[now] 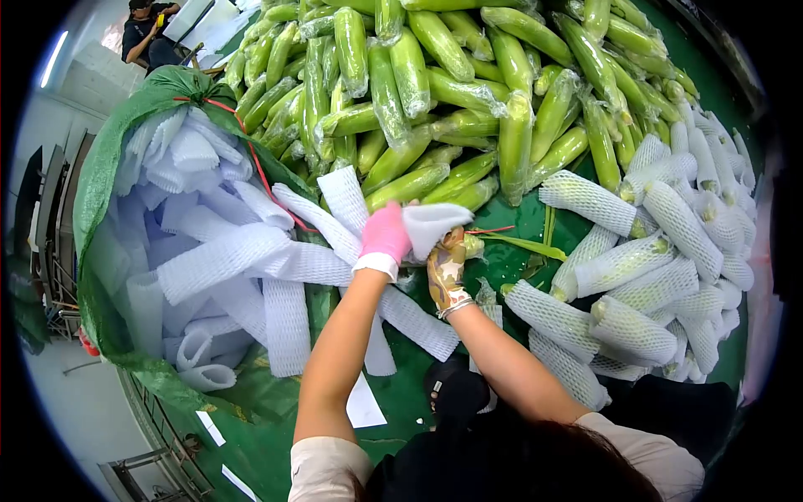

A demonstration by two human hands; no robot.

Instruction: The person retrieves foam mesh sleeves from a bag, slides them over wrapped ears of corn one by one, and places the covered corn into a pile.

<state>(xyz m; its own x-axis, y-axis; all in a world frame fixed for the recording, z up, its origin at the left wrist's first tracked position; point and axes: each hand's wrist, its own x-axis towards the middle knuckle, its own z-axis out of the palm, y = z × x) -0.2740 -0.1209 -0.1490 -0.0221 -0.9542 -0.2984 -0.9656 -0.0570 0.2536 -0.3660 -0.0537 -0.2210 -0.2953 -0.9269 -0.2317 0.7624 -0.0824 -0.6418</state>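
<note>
Head view: L hand (386, 237), pink glove, just off ctr twd 9 o'clock, fingers curled & pinching the near edge of a white foam sleeve (435, 219), which sits at approx. ctr, a bit twd 1 o'clock. R hand (446, 269), patterned glove, at approx. 4 o'clock of ctr, fingers bent, tips up at the sleeve's R end; can't tell how tight, palm side hidden. Pale-green end of an ear (473, 248), looks like corn, pokes out at the R hand's 1 o'clock, rest mostly hidden. Thin green leaf strip (525, 244) lies nearby twd 3. Surface: green floor cover (520, 217), w/ a big heap of film-wrapped green ears (406, 71) from approx. 11 to 1 o'clock, and a pile of foam-sleeved ears (640, 255) at 3 to 4. Green woven bag (94, 201) at 9, mouth open twd the hands, loose foam sleeves (222, 259) spilling out; red cord (264, 174) by its top edge. Paper sheet (364, 406) at approx. 6-7. Room: seated person (146, 38) in dark clothes at approx. 10-11 w/ smth yellow in hand, strip light (54, 58) at 10, metal racks (57, 222) at 9, far edge.
</note>
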